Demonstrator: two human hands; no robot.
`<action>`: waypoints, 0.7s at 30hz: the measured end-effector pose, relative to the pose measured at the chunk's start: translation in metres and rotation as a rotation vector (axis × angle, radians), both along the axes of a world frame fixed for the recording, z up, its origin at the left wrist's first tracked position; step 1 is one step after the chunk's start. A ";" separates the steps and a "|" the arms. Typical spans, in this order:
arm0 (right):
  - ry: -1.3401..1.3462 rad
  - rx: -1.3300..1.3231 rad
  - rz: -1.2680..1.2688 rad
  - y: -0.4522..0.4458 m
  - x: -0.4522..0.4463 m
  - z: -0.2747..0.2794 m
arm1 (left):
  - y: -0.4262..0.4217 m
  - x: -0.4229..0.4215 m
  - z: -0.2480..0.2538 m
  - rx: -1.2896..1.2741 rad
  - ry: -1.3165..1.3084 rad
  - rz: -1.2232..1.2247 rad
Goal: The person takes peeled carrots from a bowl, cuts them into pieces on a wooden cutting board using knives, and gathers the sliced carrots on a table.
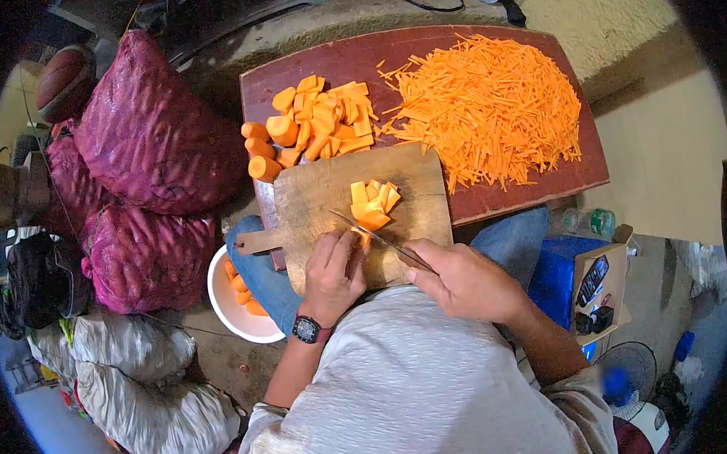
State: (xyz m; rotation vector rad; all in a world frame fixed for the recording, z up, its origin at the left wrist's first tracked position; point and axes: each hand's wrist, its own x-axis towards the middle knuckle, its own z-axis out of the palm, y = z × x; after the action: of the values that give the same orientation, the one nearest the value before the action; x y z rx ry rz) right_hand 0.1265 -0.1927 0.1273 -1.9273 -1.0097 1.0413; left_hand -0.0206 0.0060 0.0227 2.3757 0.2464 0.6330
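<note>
My right hand [466, 281] is closed round the handle of a knife [391, 246], whose blade points up and left across the wooden cutting board [305, 197]. Beside the blade, my left hand [333, 270] has its fingers curled down on a piece of carrot [365, 238], mostly hidden under the fingertips. Just beyond the blade lies a small group of cut carrot slices [372, 202]. Farther back on the red table are carrot chunks and slabs [326, 119] at left and a large heap of carrot strips [488, 108] at right.
The board rests against the red table [525, 202]. A white basin [231, 308] with carrots stands by my left knee. Full purple mesh sacks [156, 130] and white sacks [152, 398] fill the left side. At right are a blue box [556, 271] and a fan [628, 374].
</note>
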 end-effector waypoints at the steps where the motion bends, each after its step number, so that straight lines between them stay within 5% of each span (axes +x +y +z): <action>1: -0.027 -0.026 0.004 0.000 0.000 -0.001 | 0.000 0.000 0.000 0.000 0.016 -0.003; 17: -0.042 -0.212 0.072 0.006 -0.005 0.010 | 0.004 -0.001 0.000 0.026 -0.008 -0.038; 21: -0.095 -0.195 0.069 0.013 -0.011 -0.023 | 0.003 0.000 0.000 0.045 -0.011 -0.035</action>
State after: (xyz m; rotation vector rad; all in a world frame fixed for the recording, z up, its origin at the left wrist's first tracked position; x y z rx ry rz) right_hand 0.1158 -0.1795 0.1043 -2.1301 -1.0673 1.1325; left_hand -0.0209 0.0094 0.0230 2.4140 0.1873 0.6419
